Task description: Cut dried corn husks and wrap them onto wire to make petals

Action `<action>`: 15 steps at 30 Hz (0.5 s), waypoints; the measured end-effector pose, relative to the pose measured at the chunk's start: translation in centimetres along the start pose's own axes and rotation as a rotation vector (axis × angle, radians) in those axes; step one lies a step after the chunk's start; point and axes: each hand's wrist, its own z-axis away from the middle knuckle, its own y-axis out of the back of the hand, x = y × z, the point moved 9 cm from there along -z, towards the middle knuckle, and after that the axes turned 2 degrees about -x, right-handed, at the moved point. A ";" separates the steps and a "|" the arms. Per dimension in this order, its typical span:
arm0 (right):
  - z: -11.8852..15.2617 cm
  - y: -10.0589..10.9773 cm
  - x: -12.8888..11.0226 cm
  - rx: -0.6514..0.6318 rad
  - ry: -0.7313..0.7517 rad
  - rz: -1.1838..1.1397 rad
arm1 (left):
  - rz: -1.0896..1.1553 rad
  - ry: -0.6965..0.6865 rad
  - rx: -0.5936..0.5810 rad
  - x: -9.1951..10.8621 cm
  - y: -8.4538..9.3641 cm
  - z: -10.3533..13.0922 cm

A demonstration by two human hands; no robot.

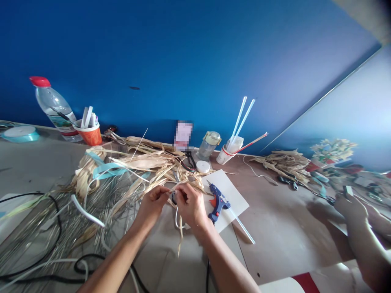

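Head view: both hands meet above the bench (275,219), fingers drawn in narrow. The left hand (155,200) pinches a small pale piece (172,190) between thumb and forefinger; the right hand (190,202), curled beside it, also closes on the piece, which is too small to identify. A dark, rounded bit (174,198) shows at the right fingers. Below them hang a white loop (176,219) and a dry husk strip (180,240).

Just right of the right hand, a blue glue gun (218,203) with a red mark on its handle lies on white paper (233,195), a clear glue stick (244,230) reaching out behind it. Husks (152,160), teal ribbon (110,170) and thin wires (100,207) spread to the left.

Along the blue wall (183,61) stand a red-capped bottle (56,108), its coloured label unreadable, an orange cup (91,134) of pens, a glass jar (208,146) and a white cup (225,155) with red bands, holding clear sticks. A phone-like panel (183,135) is pixelated, so its content cannot be read. At far right, another person's hands (354,207) work near more husks (287,162).
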 end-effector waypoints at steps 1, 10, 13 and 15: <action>0.0 0.0 0.0 -0.002 0.003 0.009 | 0.007 0.009 -0.006 -0.1 -0.1 0.0; -0.1 0.2 -0.1 -0.058 0.049 0.122 | 0.023 0.024 -0.063 -0.4 -0.6 0.0; -0.2 0.3 -0.3 -0.077 0.068 0.165 | 0.024 0.009 -0.079 -0.7 -0.7 -0.2; -0.2 0.4 -0.3 -0.092 0.072 0.187 | 0.020 0.010 -0.090 -0.9 -0.7 -0.3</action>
